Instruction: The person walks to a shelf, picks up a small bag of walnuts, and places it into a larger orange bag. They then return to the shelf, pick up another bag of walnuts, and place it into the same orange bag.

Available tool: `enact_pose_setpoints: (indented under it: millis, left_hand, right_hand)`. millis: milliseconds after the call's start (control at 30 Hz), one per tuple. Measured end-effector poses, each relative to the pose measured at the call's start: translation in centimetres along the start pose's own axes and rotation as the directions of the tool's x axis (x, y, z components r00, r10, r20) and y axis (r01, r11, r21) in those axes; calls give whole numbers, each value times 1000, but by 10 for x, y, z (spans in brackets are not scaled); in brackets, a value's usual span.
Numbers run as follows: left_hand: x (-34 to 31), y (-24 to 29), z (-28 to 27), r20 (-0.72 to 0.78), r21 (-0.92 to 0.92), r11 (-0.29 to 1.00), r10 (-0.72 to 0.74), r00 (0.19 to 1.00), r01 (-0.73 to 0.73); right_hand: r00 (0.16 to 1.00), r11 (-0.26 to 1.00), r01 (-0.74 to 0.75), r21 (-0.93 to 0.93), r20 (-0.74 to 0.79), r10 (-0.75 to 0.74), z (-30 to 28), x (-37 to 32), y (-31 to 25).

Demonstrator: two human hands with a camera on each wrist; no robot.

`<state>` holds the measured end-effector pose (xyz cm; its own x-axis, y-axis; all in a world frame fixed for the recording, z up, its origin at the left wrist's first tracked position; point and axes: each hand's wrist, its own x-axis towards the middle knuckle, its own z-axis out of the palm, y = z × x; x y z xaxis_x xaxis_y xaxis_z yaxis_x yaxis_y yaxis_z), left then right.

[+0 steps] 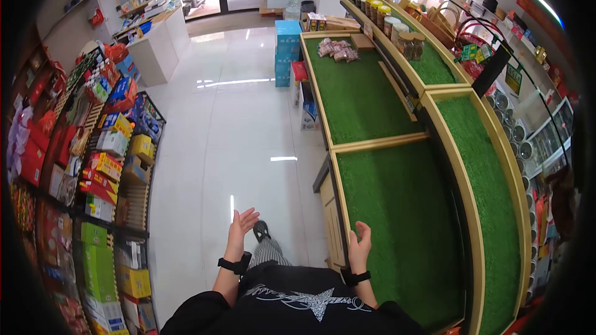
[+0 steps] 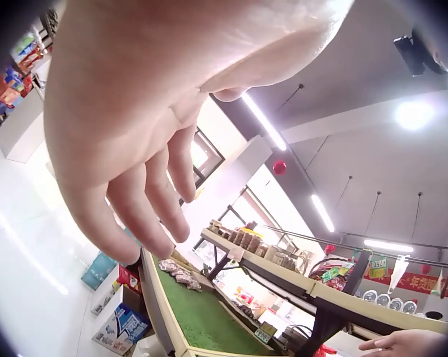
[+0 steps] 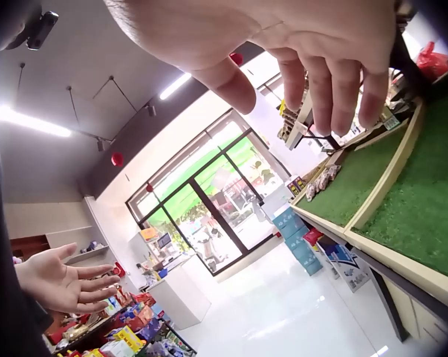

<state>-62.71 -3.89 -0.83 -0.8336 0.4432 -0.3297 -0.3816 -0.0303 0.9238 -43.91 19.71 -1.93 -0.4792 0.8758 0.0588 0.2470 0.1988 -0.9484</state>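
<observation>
My left hand [image 1: 239,234] hangs over the tiled floor in front of my body, fingers loosely extended and nothing in them. To its right, my right hand [image 1: 359,249] is held beside the edge of the near green-lined display bin [image 1: 403,211], also holding nothing. In the left wrist view the left hand's fingers [image 2: 161,201] droop slightly apart. The right wrist view shows the right hand's fingers [image 3: 320,89] spread above the bins. Farther along the stand, several packaged bags [image 1: 338,50] lie in the far green-lined bin [image 1: 354,99].
Shelves of boxed goods [image 1: 102,167] line the left side. Stacked blue boxes [image 1: 287,53] stand at the bin's far left corner. Jars [image 1: 375,9] sit along the upper tier [image 1: 484,149]. A white counter [image 1: 155,49] and glass doors are at the back.
</observation>
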Motion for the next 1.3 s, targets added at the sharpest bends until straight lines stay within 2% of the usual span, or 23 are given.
enact_pose_setpoints:
  millis: [100,300,433,667,867,1167,1233,1300]
  left_hand:
    - [45,29,-18,26,16,1000,20,999,-21]
    - [119,91,-69,-26,93,985,149,988,-146]
    - [150,100,-101,-79,94,986,143,987,-135]
    - [174,95,-129,-162,45,999,35,986,-28]
    - [206,104,-129,-202,25,999,-17,979,22]
    - [310,152,-86,-287,29,994,110,952,-106]
    - [339,169,-69,-250,23,992,127,960,-125]
    - [366,186,-53,-217,70,985,169,961,-157]
  right_hand:
    - [1000,1000,-11,14,-16,11,41,28,-18]
    - [995,988,89,126,39,-95,132,84,-45]
    - [996,996,73,43,52,-75,164,100,-66]
    - [991,999,-39,7,128,38,209,112,-49]
    - [980,1000,3,29,199,-9,246,161,-68]
    - [969,999,16,49,247,-28,303,291,-61]
    - [970,992,81,98,220,-101,313,330,-69]
    - [971,992,93,82,212,-108,317,363,-85]
